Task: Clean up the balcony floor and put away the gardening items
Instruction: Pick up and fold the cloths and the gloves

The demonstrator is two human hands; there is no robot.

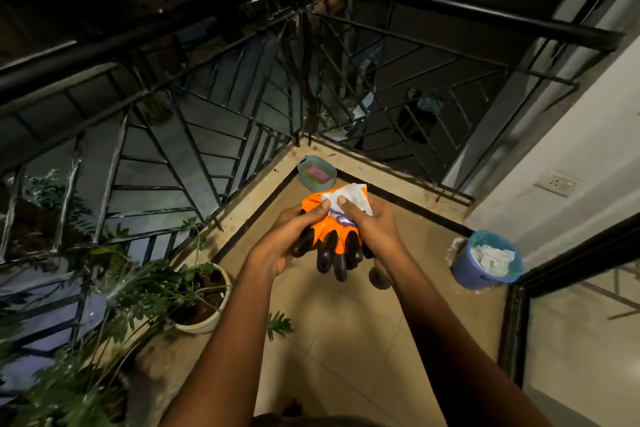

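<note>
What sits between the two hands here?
In the head view, orange gloves with black fingertips, plus a white packet, gripped by left hand and right hand.

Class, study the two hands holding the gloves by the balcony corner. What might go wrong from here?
The white packet is only pinned under the thumbs of the left hand and right hand on the orange gloves; it may slip off. The railing has open gaps close by, so a dropped item might fall through.
</note>
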